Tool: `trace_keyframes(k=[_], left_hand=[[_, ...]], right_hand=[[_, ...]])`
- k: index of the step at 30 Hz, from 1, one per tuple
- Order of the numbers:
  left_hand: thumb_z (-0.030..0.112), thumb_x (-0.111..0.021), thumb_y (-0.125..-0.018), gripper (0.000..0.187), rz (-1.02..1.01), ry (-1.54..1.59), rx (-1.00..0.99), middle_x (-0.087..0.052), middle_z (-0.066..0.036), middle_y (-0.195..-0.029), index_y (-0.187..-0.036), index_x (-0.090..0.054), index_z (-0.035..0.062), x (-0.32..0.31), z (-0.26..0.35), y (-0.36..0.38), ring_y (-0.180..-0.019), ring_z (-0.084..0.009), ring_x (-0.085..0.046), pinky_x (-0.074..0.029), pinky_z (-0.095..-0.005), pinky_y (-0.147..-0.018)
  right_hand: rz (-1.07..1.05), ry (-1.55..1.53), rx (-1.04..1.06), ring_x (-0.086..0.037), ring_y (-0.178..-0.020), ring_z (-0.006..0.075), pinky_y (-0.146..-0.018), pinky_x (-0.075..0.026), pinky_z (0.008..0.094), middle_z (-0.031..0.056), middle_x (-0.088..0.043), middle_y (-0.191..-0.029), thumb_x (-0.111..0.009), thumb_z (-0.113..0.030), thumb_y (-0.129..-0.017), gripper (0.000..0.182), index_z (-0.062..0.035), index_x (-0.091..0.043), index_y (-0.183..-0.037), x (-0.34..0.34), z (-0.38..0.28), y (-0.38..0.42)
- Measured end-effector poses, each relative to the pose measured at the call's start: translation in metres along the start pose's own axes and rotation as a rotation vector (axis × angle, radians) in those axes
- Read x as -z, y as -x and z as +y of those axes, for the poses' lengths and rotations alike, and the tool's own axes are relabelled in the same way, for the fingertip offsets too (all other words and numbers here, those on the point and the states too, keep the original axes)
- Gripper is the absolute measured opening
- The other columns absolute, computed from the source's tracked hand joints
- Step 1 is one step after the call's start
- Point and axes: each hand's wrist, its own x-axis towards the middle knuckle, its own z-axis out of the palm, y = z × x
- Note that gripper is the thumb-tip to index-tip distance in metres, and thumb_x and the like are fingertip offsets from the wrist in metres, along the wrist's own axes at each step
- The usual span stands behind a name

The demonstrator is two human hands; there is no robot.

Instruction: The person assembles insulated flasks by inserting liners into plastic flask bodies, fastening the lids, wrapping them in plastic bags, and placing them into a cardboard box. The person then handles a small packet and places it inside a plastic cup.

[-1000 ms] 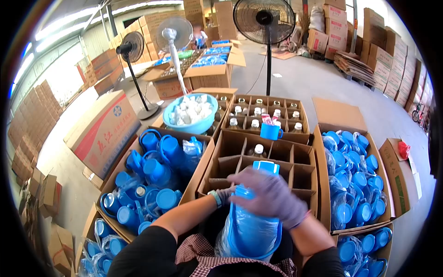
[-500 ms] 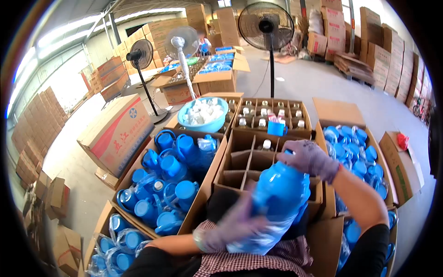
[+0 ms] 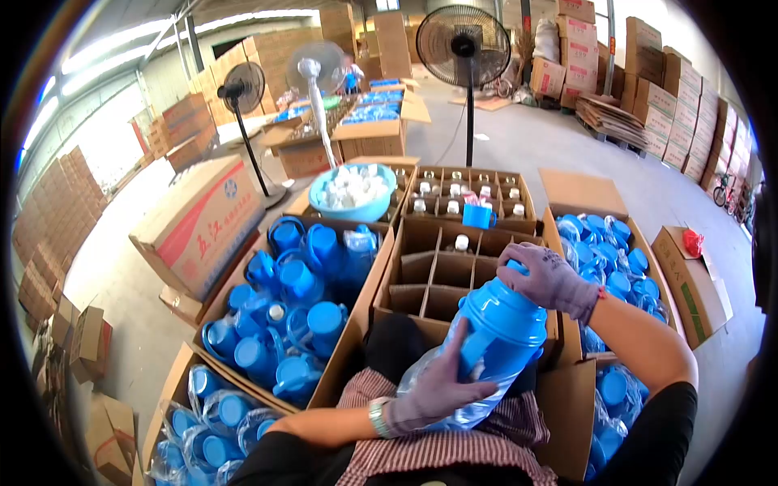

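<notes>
A blue thermos flask (image 3: 504,324) leans across my lap, its mouth tilted up and to the right, with clear plastic around its lower part. My right hand (image 3: 549,279), in a grey-purple glove, is closed over the neck at the top. Against the near side lies my gloved left hand (image 3: 442,389), thumb up along the body and fingers round the front, steadying it. Just beyond the flask stands a divided carton (image 3: 429,285) with a single white-capped bottle (image 3: 462,243) in one cell. The flask's base is partly hidden by plastic and my left hand.
Cartons of blue flasks (image 3: 300,279) stand left, with more blue flasks (image 3: 620,283) at right. A light-blue basin (image 3: 350,214) holds white pieces. Behind the divided carton, another box (image 3: 523,193) holds bottles, with a blue cup (image 3: 478,215) on top. Standing fans (image 3: 463,47) rise beyond.
My left hand, blurred earlier, has moved right and up onto the flask's side. The flask has shifted slightly down, its tilt now clearer. My right hand stays at its top.
</notes>
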Motion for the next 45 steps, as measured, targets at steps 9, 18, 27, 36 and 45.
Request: trace_keyframes(k=[9,18,27,36,45], left_hand=[[0.024,-0.09,-0.079,0.1,-0.442,0.457,0.181,-0.063,-0.009,-0.139,-0.159,-0.035,0.0011,0.1,0.026,-0.025,-0.124,-0.0168,-0.06,-0.046,-0.0346,-0.11],[0.02,-0.088,-0.082,0.11,-0.277,0.362,0.07,-0.046,-0.014,-0.156,-0.164,-0.016,0.0,0.051,0.019,-0.008,-0.136,-0.0211,-0.051,-0.038,-0.0375,-0.117],[0.015,-0.09,-0.079,0.089,0.163,0.231,0.236,-0.067,-0.003,-0.126,-0.153,-0.044,-0.0018,0.045,-0.014,-0.031,-0.107,-0.0098,-0.065,-0.052,-0.0261,-0.095],[0.017,-0.096,-0.072,0.11,-0.257,0.479,0.184,-0.057,-0.007,-0.146,-0.16,-0.031,0.0026,0.068,0.011,-0.022,-0.13,-0.0142,-0.055,-0.044,-0.0341,-0.112],[0.016,-0.094,-0.074,0.094,0.022,0.35,0.136,-0.065,-0.006,-0.133,-0.153,-0.045,0.0002,0.032,0.002,-0.023,-0.117,-0.0124,-0.061,-0.049,-0.0303,-0.103]], right_hand=[[0.082,-0.133,0.865,-0.067,-0.104,0.0432,-0.092,-0.054,0.0491,0.0139,-0.069,-0.111,-0.079,-0.038,-0.084,0.052,-0.0107,-0.065,-0.125,0.03,-0.076,0.03],[0.11,0.26,0.309,-0.062,-0.117,0.0419,-0.101,-0.051,0.048,0.0189,-0.065,-0.122,-0.082,-0.038,-0.083,0.055,-0.0082,-0.067,-0.127,0.036,-0.031,0.037],[0.071,-0.332,0.311,-0.067,-0.107,0.0312,-0.094,-0.054,0.0416,0.0135,-0.069,-0.11,-0.075,-0.023,-0.084,0.038,-0.0053,-0.069,-0.116,-0.007,0.005,0.01],[0.134,-0.105,0.423,-0.068,-0.103,0.0308,-0.091,-0.055,0.0398,0.0117,-0.069,-0.107,-0.075,-0.02,-0.082,0.03,-0.0083,-0.07,-0.109,0.016,-0.039,0.022],[0.279,-0.183,0.299,-0.067,-0.108,0.033,-0.096,-0.052,0.0403,0.0163,-0.067,-0.114,-0.076,-0.034,-0.086,0.044,-0.0029,-0.067,-0.116,0.004,-0.001,0.036]])
